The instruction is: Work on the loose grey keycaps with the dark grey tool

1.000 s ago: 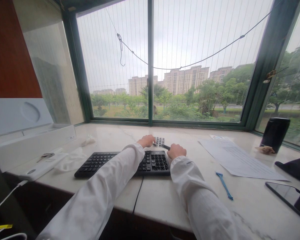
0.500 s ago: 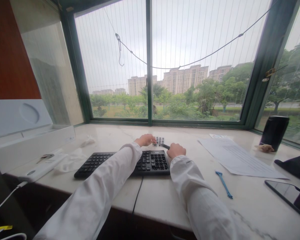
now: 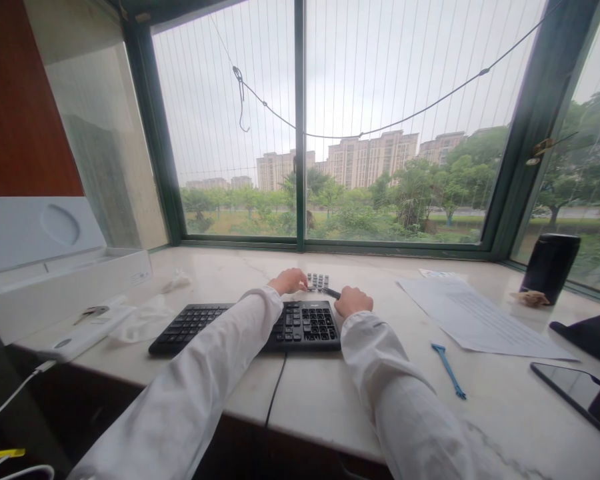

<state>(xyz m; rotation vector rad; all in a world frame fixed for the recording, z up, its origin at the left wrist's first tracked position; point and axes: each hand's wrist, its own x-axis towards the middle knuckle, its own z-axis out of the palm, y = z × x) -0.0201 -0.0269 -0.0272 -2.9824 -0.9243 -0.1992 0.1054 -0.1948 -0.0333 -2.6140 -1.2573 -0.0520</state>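
the big pale marble window ledge [image 3: 330, 400] runs wide under the green-framed window [image 3: 300, 120]. on it, near the middle, lies a long flat black computer keyboard [image 3: 200, 325] with its thin black cord [image 3: 275, 393] hanging over the front edge. to the left stands an open white cardboard box [image 3: 65, 287], with crumpled white plastic wrap [image 3: 140, 320] beside it. to the right lies a white printed paper sheet [image 3: 480, 320], then a black round cup [image 3: 550, 267] far back, and a flat black phone [image 3: 580, 393] near the front corner. a small thin blue plastic tool [image 3: 449, 370] lies between the keyboard and the paper.

both arms in white sleeves [image 3: 220, 373] reach across the keyboard. just behind its far right end sits a little group of small grey key caps [image 3: 318, 282] on the ledge.

compared with half a second ago, almost nothing is different: both hands sit in nearly the same spot, and the whole view has only slid a tiny bit.

the left hand [image 3: 289, 281] rests with its fingers bent down, touching the left edge of the key caps; i cannot tell if it pinches one. the right hand [image 3: 354, 301] is curled tight into a fist around a thin dark stick tool [image 3: 330, 292]. the tip of that tool points left and up, and reaches the near right side of the key caps. so the key caps lie between the two hands, just past the fingers of each.
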